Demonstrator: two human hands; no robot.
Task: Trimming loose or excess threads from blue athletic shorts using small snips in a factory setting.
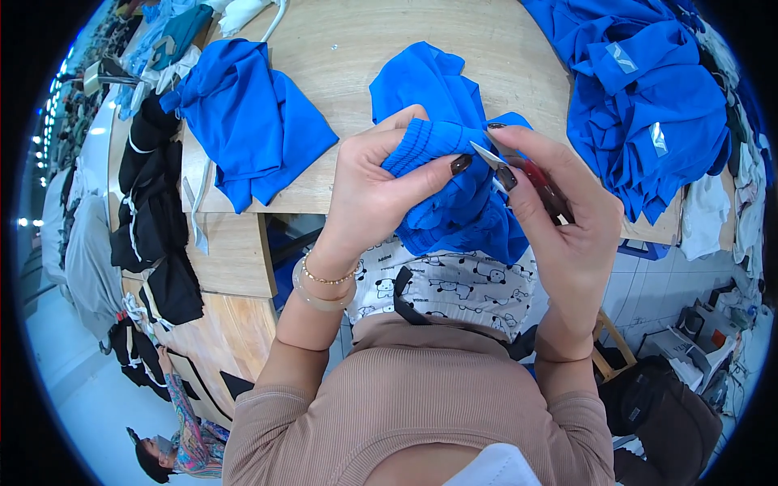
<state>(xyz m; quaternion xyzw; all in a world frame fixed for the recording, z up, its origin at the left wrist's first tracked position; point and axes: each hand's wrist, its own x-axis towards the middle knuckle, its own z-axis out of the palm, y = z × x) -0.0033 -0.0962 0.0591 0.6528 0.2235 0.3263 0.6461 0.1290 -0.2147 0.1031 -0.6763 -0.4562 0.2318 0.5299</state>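
Note:
A blue garment [458, 202] with a gathered elastic edge is bunched in front of me, partly over the table edge and above my lap. My left hand [369, 182] grips its elastic edge, thumb on top and fingers behind the cloth. In my right hand [582, 215] is a pair of small thread snips [541, 180] with a dark red handle and pointed metal blades. The blade tips touch or nearly touch the blue cloth just right of my left thumb. Whether a thread lies between the blades is too small to tell.
Another blue garment [251, 121] lies on the wooden table [340, 40] to the left. A large heap of blue garments [640, 97] covers the right side. Black bundles [154, 211] tied with white strips lie farther left. Another person [182, 441] is at the lower left.

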